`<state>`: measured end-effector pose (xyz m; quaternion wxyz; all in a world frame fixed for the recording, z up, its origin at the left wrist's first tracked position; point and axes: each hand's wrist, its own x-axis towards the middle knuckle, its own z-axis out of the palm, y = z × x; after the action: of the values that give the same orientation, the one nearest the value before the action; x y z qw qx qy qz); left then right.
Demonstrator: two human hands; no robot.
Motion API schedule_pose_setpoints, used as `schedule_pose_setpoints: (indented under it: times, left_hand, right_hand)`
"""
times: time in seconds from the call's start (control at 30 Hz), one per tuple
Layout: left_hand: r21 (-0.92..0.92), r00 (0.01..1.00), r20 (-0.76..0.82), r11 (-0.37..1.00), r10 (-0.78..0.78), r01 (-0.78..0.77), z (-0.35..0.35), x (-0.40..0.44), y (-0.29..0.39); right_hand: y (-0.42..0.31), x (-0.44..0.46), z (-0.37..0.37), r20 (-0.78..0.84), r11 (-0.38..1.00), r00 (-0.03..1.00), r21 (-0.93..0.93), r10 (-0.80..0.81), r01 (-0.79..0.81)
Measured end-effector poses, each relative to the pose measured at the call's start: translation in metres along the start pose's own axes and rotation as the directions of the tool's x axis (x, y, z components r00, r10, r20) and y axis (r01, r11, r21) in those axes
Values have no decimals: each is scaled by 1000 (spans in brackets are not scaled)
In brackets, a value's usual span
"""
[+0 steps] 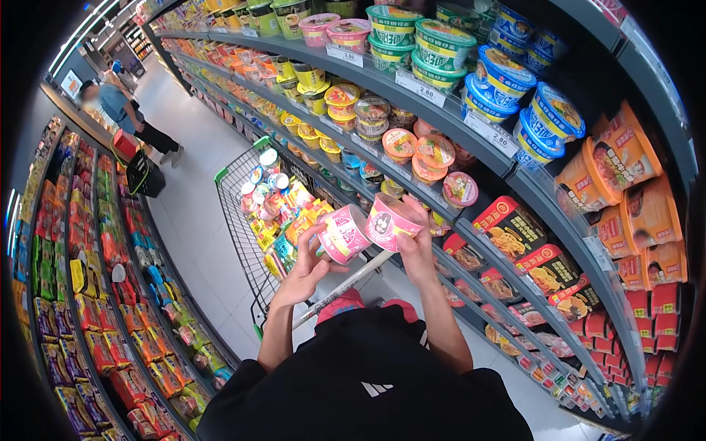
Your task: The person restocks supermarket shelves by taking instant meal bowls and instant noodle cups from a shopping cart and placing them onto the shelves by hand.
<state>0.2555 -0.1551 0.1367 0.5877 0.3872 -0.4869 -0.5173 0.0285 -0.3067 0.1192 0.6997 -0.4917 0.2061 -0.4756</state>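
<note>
My left hand [303, 272] is closed around the side of a pink-and-white instant noodle cup [344, 235]. My right hand [419, 253] grips a second pink noodle cup [386, 223], which has a dark cartoon figure on its side. Both cups are tilted and held side by side, close together, above the handle [353, 281] of a shopping cart. Some fingers of each hand are hidden behind the cups. Colourful snack packs [290, 209] and several tubs lie inside the cart [234, 220], just ahead of me.
Shelves on the right carry green noodle bowls [443, 48], blue noodle bowls [500, 77], orange tubs [618, 158] and black-and-red boxes [511, 228]. Bagged goods [92, 309] line the left shelves. Further up the tiled aisle [195, 147], a person [121, 110] stands with a dark basket [143, 175].
</note>
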Motion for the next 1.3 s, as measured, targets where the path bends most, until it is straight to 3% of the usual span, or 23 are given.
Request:
schedule_pose_setpoints:
  times: [0.3, 0.43, 0.57, 0.73, 0.87, 1.07, 1.17, 1.3]
  left_hand:
    - [260, 985, -164, 965, 61, -17, 33, 15, 14]
    - [128, 961, -273, 992, 32, 3, 41, 23, 19]
    - [15, 951, -306, 999, 42, -40, 36, 23, 21]
    - [6, 940, -322, 993, 112, -116, 37, 28, 19]
    - [-46, 942, -330, 996, 61, -81, 43, 28, 24]
    - [7, 958, -282, 999, 43, -43, 46, 27, 28]
    - [-11, 964, -266, 1000, 19, -23, 53, 27, 30]
    - [18, 960, -279, 1000, 24, -20, 53, 27, 25]
  right_hand:
    - [-3, -21, 5, 37, 999, 999, 35, 25, -26]
    - [-11, -30, 7, 7, 996, 1000, 84, 23, -24]
    - [-27, -34, 5, -91, 958, 994, 284, 63, -35]
    - [-36, -34, -2, -48, 971, 998, 237, 51, -38]
    - [-35, -35, 1, -51, 970, 998, 243, 27, -14]
    - [-35, -35, 7, -97, 995, 994, 84, -49, 57]
    - [-36, -35, 11, -107, 983, 986, -146, -126, 110]
    - [-41, -38, 18, -49, 985, 989, -102, -143, 137]
